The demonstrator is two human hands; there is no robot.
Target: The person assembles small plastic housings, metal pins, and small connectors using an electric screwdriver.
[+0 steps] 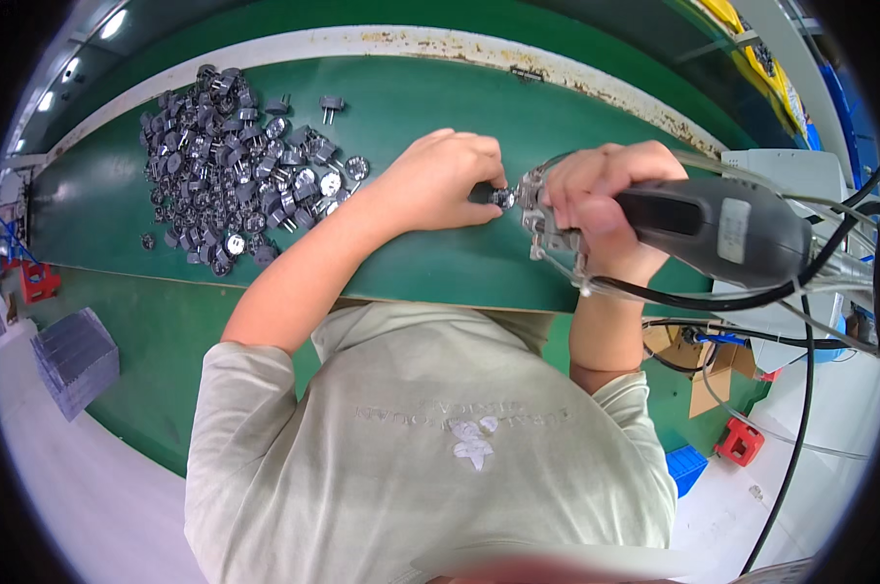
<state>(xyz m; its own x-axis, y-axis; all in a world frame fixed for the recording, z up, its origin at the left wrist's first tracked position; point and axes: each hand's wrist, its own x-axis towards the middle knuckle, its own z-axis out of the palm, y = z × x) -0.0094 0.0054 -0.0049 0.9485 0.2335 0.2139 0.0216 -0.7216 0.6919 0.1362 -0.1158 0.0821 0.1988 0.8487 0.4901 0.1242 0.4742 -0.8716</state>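
Note:
My left hand [447, 182] pinches a small dark plug part [501, 198] between thumb and fingers, just above the green table. Most of the part is hidden by the fingertips. In my right hand [610, 200] is a dark grey powered screwdriver [727, 229], held sideways with its clear and metal nose [547, 219] pointing left. The nose meets or nearly meets the plug part; contact cannot be made out. Left of my left forearm lies a heap of dark grey plugs with metal pins [221, 161]. One plug [332, 105] lies apart, behind the heap.
A green tabletop [430, 263] ends at a worn white rail [362, 41] at the back. Black cables and clear hoses [800, 389] hang on the right. An open cardboard box [717, 380], a blue crate [686, 469] and a red stool [740, 443] stand lower right.

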